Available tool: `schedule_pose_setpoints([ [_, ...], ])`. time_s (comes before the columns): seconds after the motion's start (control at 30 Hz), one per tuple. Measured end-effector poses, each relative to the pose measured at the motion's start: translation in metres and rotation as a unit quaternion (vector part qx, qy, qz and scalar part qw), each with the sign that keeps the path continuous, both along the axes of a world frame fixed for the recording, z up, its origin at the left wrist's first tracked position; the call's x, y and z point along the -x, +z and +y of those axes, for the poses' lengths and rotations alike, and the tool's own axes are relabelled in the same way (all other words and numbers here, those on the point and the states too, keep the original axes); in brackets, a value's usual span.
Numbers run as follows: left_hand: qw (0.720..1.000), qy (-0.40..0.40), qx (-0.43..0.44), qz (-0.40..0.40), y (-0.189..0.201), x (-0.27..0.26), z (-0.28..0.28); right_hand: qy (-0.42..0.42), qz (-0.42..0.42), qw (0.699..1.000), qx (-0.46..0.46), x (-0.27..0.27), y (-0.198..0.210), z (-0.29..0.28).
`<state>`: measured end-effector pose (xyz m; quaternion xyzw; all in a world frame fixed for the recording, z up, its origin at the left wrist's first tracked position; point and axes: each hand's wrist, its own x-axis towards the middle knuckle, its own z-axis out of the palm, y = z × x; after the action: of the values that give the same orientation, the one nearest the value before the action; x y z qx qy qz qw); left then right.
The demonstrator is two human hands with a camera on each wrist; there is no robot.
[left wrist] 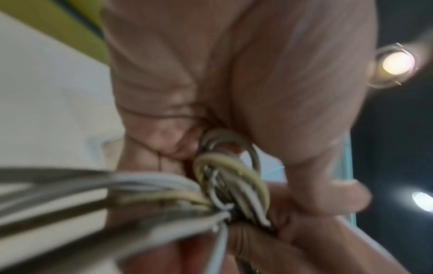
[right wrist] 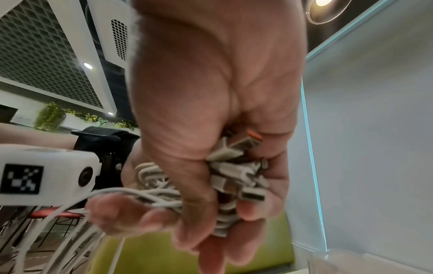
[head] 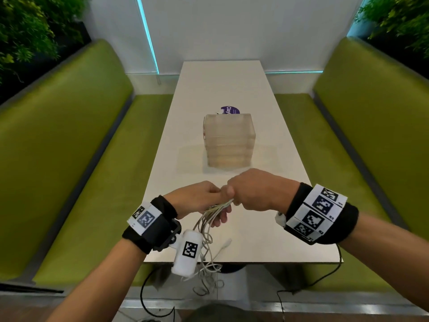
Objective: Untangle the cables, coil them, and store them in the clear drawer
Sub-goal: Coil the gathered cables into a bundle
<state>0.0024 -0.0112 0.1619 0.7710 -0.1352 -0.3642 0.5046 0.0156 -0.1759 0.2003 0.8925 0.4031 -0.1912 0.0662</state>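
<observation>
White and cream cables (head: 210,225) hang in a loose tangle from both hands, above the near end of the desk (head: 222,89), and their lower loops trail down past the desk's front edge. The left hand (head: 197,199) has its fingers (left wrist: 332,196) curled round a bunch of looped strands, one of them a yellowish cord, as the left wrist view shows, though that view is blurred. The right hand (head: 257,190) is closed in a fist touching the left; in the right wrist view its fingers (right wrist: 257,207) wrap a cluster of plug ends (right wrist: 236,172), grey USB connectors among them and one with an orange tip. One free connector dangles beside the white camera housing on the left wrist.

The clear drawer unit (head: 228,140) stands farther along the desk, near its middle, apart from the hands, with all drawers pushed in. A purple round label (head: 229,110) shows just behind it. Green upholstered benches (head: 76,147) flank the desk on both sides, and black leads run down from the wrist bands.
</observation>
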Motion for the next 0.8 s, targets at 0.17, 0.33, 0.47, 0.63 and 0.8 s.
schedule_pose_setpoints([
  [0.17, 0.999, 0.025, -0.025, -0.033, -0.001, 0.002, -0.001, -0.034, 0.152, 0.986, -0.067, -0.003, 0.0, -0.006],
  [0.33, 0.998, 0.04, 0.011, -0.043, 0.0, 0.003, -0.001, -0.055, 0.2, 0.973, -0.102, -0.008, 0.006, -0.008],
  [0.47, 0.993, 0.079, 0.053, -0.074, 0.006, 0.004, -0.004, -0.059, 0.166, 0.978, -0.113, -0.014, 0.017, -0.009],
  [0.63, 0.973, 0.087, 0.201, -0.07, 0.0, 0.004, 0.003, -0.045, 0.046, 0.994, -0.086, -0.021, 0.041, -0.013],
  [0.8, 0.967, 0.106, 0.221, -0.067, -0.014, 0.01, 0.006, -0.083, 0.029, 0.988, -0.125, -0.027, 0.057, -0.022],
])
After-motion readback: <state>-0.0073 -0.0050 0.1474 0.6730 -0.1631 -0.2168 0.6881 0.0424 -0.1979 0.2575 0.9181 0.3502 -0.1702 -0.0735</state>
